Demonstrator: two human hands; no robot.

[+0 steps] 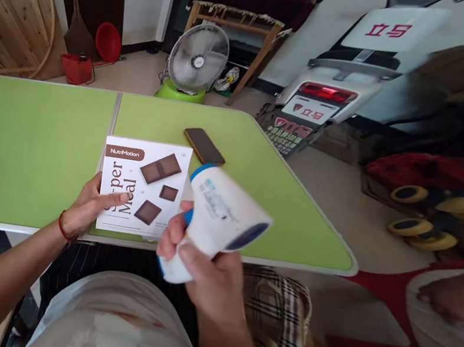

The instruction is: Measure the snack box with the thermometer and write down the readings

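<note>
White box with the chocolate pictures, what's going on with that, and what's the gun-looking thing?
The left hand holds the NutriMotion box at the near side of the green table, with its thumb across the front. The right hand grips a white-and-blue gun-shaped device by its handle; I can't tell exactly what it's for. A dark phone lies flat on the table, beyond the device.

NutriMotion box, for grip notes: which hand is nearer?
Left: the left hand grips the box from its left. The right hand, holding a white device, shows at the box's lower right.
</note>
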